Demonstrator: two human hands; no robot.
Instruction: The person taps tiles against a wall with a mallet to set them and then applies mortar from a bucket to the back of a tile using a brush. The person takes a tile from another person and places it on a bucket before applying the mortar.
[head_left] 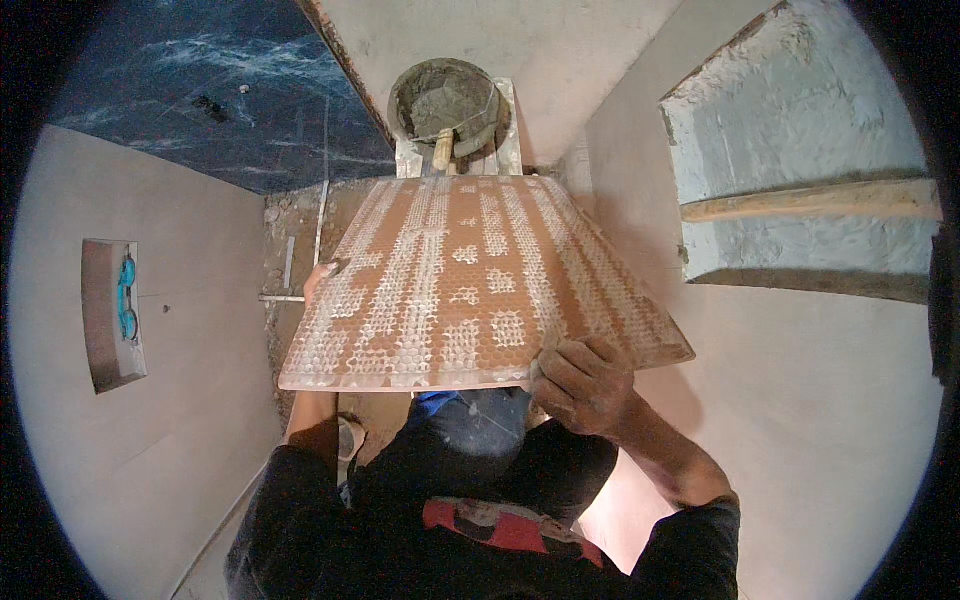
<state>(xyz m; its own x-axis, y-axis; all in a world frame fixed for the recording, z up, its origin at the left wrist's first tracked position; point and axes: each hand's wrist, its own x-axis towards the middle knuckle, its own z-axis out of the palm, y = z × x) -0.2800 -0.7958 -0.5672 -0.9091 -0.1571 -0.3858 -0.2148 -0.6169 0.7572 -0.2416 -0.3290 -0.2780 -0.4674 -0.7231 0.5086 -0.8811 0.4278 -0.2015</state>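
Note:
A large orange-brown tile [470,270] is held up in front of me, its honeycomb-patterned back facing me and streaked with whitish residue. My left hand [317,279] grips the tile's left edge. Only its fingertips show there; the tile hides the rest of that hand. At the near edge, right of the middle, my right hand [585,385] is closed with bent, dusty fingers against the tile. Just beyond the far edge stands a bucket [405,110] of grey mortar. A tool with a wooden handle [443,150] leans at its near side.
Plastered walls rise on both sides. The left wall has a small niche [112,375] with a turquoise object [127,295] in it. On the right is a larger recess crossed by a wooden pole [810,202]. Dark blue marbled surface [270,90] lies at far left.

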